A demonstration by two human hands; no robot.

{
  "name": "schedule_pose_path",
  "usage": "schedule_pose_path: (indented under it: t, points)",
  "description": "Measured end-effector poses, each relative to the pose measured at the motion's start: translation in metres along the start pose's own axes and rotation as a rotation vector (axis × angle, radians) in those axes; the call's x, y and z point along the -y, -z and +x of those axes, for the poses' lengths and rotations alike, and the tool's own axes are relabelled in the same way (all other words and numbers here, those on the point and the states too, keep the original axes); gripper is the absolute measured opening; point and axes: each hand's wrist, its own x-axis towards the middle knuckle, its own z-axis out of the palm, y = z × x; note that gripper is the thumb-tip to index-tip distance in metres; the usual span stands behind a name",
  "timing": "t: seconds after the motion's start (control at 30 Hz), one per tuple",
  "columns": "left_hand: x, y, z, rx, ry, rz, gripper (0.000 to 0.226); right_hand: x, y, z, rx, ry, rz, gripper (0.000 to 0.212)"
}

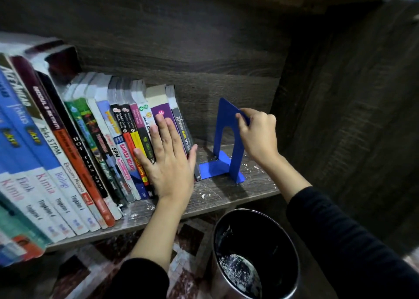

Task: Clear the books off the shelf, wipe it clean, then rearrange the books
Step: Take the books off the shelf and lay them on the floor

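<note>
A row of several books (pixel 95 144) stands on the dark wooden shelf (pixel 226 192), leaning left, spines towards me. My left hand (pixel 167 158) lies flat with straight fingers against the spines of the rightmost books. A blue metal bookend (pixel 229 140) stands upright just right of the last book, its foot on the shelf board. My right hand (pixel 258 131) pinches the bookend's upper right edge between thumb and fingers.
White crumbs and dust speckle the shelf board around the bookend. The shelf's right side wall (pixel 340 117) rises close to my right hand. A black metal bin (pixel 256 253) with scraps inside stands below the shelf's front edge, on a patterned floor.
</note>
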Motion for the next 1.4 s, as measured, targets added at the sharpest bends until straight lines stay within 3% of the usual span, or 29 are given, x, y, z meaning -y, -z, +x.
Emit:
schedule_pose_path:
  t: [0.2, 0.37, 0.63, 0.73, 1.0, 1.4]
  points:
    - [0.002, 0.000, -0.002, 0.016, -0.007, -0.033, 0.081, -0.009, 0.019, 0.003, -0.005, -0.006, -0.048, 0.026]
    - [0.002, 0.004, -0.003, 0.054, 0.012, -0.063, 0.083, -0.024, 0.033, 0.012, -0.046, -0.112, -0.056, 0.028]
    - [0.005, 0.033, -0.001, 0.255, 0.000, -0.319, 0.096, -0.029, 0.063, 0.010, -0.051, -0.181, -0.053, 0.028]
    - [0.006, 0.053, 0.000, 0.306, -0.067, -0.376, 0.082, -0.025, 0.080, 0.005, -0.060, -0.209, -0.041, 0.028]
    - [0.015, 0.114, -0.007, 0.702, -0.270, -0.351, 0.037, -0.013, 0.133, -0.031, -0.083, -0.241, -0.061, 0.026]
    - [0.019, 0.189, -0.067, 1.149, -0.352, -0.344, 0.038, -0.020, 0.196, -0.149, -0.002, -0.297, -0.112, 0.028]
